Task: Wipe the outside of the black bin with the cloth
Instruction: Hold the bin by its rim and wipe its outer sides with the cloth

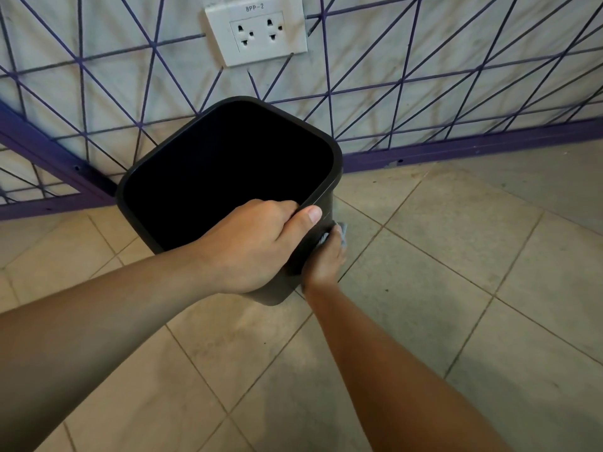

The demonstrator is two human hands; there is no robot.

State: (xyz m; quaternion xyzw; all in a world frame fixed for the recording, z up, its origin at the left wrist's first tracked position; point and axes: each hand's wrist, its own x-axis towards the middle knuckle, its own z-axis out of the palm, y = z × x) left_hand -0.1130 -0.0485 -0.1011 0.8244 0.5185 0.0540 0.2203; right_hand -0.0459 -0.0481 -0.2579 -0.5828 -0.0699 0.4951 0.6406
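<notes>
The black bin [336, 158] stands on the tiled floor near the wall, tilted a little, its dark inside facing me. My left hand [257, 243] grips the near rim, fingers inside and thumb on the outer edge. Lower down on the bin's right outer side, my right hand [324, 259] presses a grey cloth [341, 234] against the wall of the bin. Only a small corner of the cloth shows past the fingers.
Beige floor tiles [440, 288] spread to the right and toward me. Behind the bin is a white wall with purple line pattern [424, 70], a purple skirting [473, 148] and a white double socket [257, 31].
</notes>
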